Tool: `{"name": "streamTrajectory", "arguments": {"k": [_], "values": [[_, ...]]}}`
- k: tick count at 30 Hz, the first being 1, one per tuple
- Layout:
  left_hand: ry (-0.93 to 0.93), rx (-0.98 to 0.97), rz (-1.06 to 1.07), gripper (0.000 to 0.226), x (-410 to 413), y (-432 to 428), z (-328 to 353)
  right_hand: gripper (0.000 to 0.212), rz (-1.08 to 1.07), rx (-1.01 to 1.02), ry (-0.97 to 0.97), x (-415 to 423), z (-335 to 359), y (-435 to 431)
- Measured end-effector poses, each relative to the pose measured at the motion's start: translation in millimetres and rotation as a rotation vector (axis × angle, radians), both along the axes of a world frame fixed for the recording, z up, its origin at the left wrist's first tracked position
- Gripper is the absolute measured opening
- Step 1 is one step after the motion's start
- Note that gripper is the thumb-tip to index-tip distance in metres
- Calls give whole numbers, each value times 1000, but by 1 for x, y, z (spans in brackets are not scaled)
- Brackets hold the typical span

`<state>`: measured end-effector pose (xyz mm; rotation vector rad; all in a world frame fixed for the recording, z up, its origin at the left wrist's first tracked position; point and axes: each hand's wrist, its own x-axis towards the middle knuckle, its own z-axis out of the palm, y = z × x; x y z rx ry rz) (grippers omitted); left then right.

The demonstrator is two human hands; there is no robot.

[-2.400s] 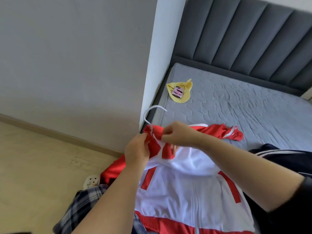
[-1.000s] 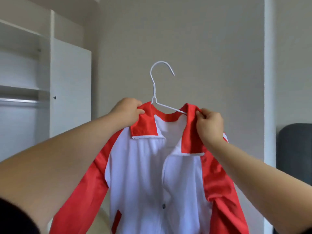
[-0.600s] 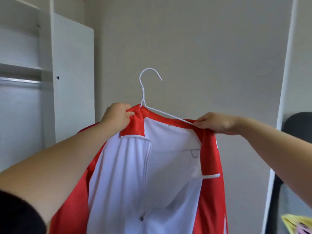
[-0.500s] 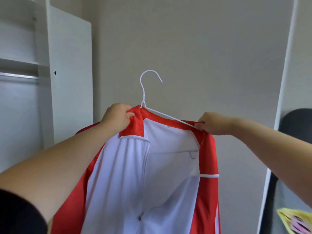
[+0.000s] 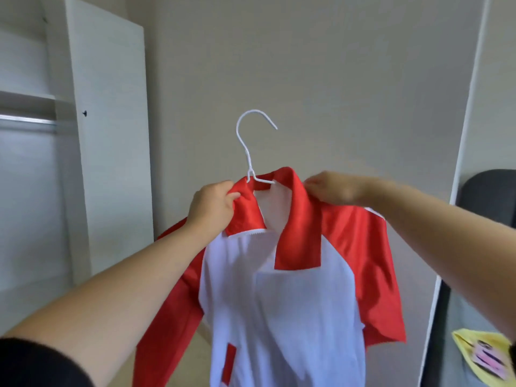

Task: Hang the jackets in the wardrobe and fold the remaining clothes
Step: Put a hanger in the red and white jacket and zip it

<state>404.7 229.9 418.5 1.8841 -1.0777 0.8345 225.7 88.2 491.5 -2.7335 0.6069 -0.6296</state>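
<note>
A red and white jacket (image 5: 282, 308) hangs in the air in front of me on a white wire hanger (image 5: 248, 143), whose hook stands free above the collar. My left hand (image 5: 213, 206) grips the red collar on the left, beside the hanger's neck. My right hand (image 5: 332, 188) pinches the jacket's right shoulder at the collar. The jacket's front panels lie shut over the chest and both red sleeves hang down. At the far left stands the open white wardrobe (image 5: 109, 135) with its metal rail (image 5: 26, 118).
A pale wall fills the middle behind the jacket. A white wall corner (image 5: 458, 191) runs down the right. Beyond it are the dark grey headboard (image 5: 491, 196) and a yellow item with a pink phone (image 5: 485, 356) on the bed.
The jacket's right front panel, held open half a second ago, has swung shut over the chest. My right hand moved inward to the shoulder by the collar. The left hand's grip is unchanged.
</note>
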Motion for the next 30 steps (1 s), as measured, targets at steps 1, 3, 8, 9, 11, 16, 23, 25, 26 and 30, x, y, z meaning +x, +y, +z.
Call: {"name": "streamTrajectory", "arguments": {"k": [1, 3, 8, 9, 11, 16, 23, 25, 26, 30], "values": [[7, 3, -12, 21, 0, 0, 0, 31, 31, -66, 69, -1, -10, -6], [-1, 58, -55, 22, 1, -3, 2, 22, 28, -112, 48, 1, -23, -14], [-229, 250, 166, 28, 4, -5, 10, 19, -192, -113, -200, 5, -43, -37], [-248, 299, 227, 29, 3, -4, 12, 19, -241, -125, -228, 4, -46, -41], [-170, 406, 302, 41, 0, -6, 16, 22, -300, -146, -290, 2, -50, -45], [26, 505, 405, 56, -18, -21, 7, 27, -320, -203, -434, 4, -53, -36], [57, -41, 182, 30, -26, -14, 6, 20, -381, -179, -556, -7, -44, -45], [-28, 29, 77, 34, -32, -6, -15, 18, -352, -139, -536, -12, -44, -51], [-49, 232, 27, 35, -36, -5, -30, 17, -336, -129, -481, -14, -48, -54], [-101, 633, -174, 34, -35, -3, -66, 16, -318, -163, -373, -11, -82, -55]]}}
